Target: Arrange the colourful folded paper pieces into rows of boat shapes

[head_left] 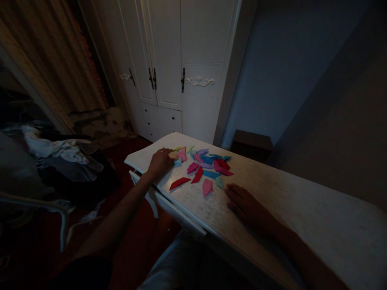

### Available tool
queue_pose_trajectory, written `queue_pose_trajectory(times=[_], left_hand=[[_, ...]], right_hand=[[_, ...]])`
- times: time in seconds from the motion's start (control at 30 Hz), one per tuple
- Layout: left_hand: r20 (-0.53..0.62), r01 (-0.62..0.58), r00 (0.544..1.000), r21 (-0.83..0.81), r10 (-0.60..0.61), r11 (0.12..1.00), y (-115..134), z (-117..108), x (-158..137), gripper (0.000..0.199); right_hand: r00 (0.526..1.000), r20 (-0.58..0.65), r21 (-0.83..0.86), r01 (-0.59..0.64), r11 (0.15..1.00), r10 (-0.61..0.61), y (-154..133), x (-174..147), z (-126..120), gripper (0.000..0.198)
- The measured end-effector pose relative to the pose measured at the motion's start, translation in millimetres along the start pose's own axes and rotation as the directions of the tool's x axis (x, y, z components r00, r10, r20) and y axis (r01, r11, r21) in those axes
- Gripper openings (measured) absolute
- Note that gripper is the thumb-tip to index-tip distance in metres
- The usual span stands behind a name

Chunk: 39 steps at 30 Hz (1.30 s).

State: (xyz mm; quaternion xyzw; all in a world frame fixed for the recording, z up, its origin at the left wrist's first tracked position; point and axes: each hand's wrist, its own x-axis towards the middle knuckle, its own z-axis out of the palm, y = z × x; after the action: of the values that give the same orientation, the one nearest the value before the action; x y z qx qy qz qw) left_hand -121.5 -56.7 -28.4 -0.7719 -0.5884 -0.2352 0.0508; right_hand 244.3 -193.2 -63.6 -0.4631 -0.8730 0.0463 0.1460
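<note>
Several folded paper pieces in many colours lie in a loose cluster on the white tabletop (260, 181). My left hand (161, 163) rests at the cluster's left side, fingers stretched out next to a light blue folded paper (177, 162) and a pink one (182, 154). My right hand (243, 204) lies flat on the table with its fingers extended, its fingertips close to a pale green folded paper (219, 182). Nearer the front edge are a red folded paper (179, 183) and another pink piece (207, 187). Neither hand visibly holds anything.
A drawer (175, 211) under the table's front edge is partly pulled out. Behind the table stand a white wardrobe (199, 108) and a small dark brown stand (252, 141). Clothes (60, 147) are heaped at the left, near a white curved chair frame (62, 217).
</note>
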Motion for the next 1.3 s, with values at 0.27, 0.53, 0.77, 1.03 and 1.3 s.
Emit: queue_pose_trajectory(times=[0.27, 0.53, 0.77, 1.03, 1.3], left_hand=[[0.155, -0.005, 0.988, 0.084, -0.008, 0.996, -3, -7, -19, 0.046], [0.001, 0.089, 0.996, -0.003, -0.089, 0.996, -6, -1, -38, 0.044], [-0.102, -0.037, 0.995, -0.155, 0.021, 0.987, -3, 14, -45, 0.06], [-0.006, 0.102, 0.995, 0.026, -0.102, 0.994, 14, 6, -30, 0.034], [-0.072, 0.233, 0.971, 0.08, -0.227, 0.969, 26, 9, -26, 0.046]], right_hand=[[1.0, -0.019, -0.005, 0.002, 1.0, -0.002, 0, -1, 4, 0.051], [1.0, 0.021, -0.004, -0.021, 1.0, 0.021, -1, 0, 0, 0.053], [1.0, 0.005, -0.024, -0.018, 1.0, 0.018, 3, -1, 3, 0.053], [1.0, 0.006, -0.024, -0.02, 1.0, 0.021, -1, -1, 2, 0.056], [1.0, 0.007, -0.023, -0.022, 0.999, 0.022, 1, -1, 3, 0.056]])
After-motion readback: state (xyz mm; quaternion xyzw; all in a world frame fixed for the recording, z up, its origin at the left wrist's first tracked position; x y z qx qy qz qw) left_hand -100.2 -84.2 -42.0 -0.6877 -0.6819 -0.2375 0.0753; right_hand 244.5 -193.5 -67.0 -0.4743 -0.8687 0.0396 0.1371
